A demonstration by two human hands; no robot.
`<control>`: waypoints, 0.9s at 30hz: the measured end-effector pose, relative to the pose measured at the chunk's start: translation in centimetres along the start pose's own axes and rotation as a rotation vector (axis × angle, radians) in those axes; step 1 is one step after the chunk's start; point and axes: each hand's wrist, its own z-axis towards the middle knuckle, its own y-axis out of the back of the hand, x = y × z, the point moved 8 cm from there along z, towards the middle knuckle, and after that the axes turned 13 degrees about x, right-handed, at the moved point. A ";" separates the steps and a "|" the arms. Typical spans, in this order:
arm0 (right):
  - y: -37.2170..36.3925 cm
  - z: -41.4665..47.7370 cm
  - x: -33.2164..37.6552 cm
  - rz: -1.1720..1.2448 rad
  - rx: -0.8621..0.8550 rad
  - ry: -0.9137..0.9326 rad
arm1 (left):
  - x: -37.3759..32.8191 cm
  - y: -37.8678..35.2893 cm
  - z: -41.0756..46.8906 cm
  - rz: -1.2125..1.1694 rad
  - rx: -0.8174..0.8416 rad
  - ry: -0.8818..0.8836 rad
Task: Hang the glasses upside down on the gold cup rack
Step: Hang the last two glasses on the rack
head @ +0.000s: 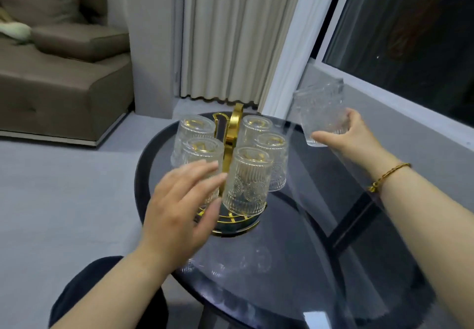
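The gold cup rack [234,133] stands on a round dark glass table [295,264], with several ribbed clear glasses hanging upside down on it; the nearest glass [247,181] is at the front. My left hand [179,205] is spread open right in front of the rack's left glasses, fingers against one of them, gripping nothing. My right hand [351,136] holds another clear glass [320,110] in the air to the right of the rack; the glass is blurred and tilted.
A brown sofa [59,67] stands at the back left. A cream curtain [230,33] and a white window frame [302,46] are behind the table, with a grey sill [410,113] on the right. My dark-clothed knee [97,292] is at the table's near left edge.
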 end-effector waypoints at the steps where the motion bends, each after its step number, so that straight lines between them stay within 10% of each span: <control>1: 0.1 0.0 1.6 -0.021 0.018 0.015 | 0.9 0.5 0.5 0.031 -0.007 0.045; 8: -2.0 2.5 12.0 -0.240 0.220 0.097 | 6.0 -0.9 2.6 0.019 0.255 0.249; 27: -13.4 10.8 19.3 -1.139 0.576 -0.023 | 7.8 -1.4 3.0 -0.170 0.204 0.203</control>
